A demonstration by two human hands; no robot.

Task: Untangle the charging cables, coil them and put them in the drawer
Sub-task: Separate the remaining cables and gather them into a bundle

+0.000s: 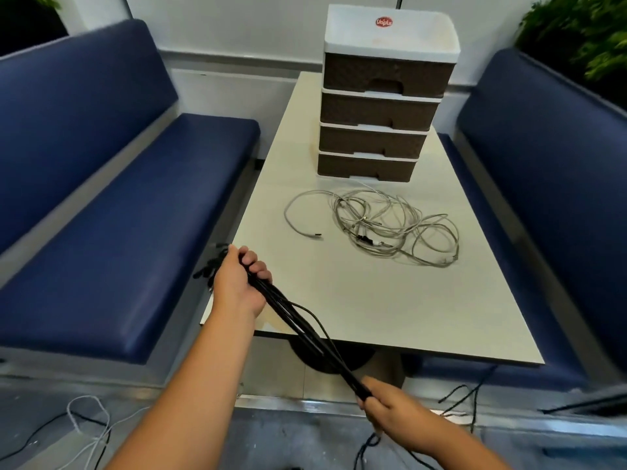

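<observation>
black cables (298, 325) are bunched together and stretched in a straight diagonal line between both hands, down at the near edge of the white surface (356, 300). left hand (239, 283) sits over the near left corner of that surface, fingers (261, 268) wrapped tight around the bundle, with the plug ends (212, 264) sticking out past the fist and hanging off the surface's left side. right hand (390, 407) is lower, below the surface's front edge, closed around the other end of the same bundle, and a few loose strands bow out from the bundle between the two fists. further back on the surface, toward its right half, there's a messy tangle of grey-white cables (383, 225) lying flat, one loop of it trailing off to the left with a dark plug at its tip. right behind that tangle, at the far end of the surface, stands a drawer unit (380, 106) with four brown drawers and a white top, all four shut. blue benches (112, 205) run along both sides of the surface. on the floor below the surface's front edge, more loose cords (84, 425) lie around, white and black ones on the left, dark ones on the right.
</observation>
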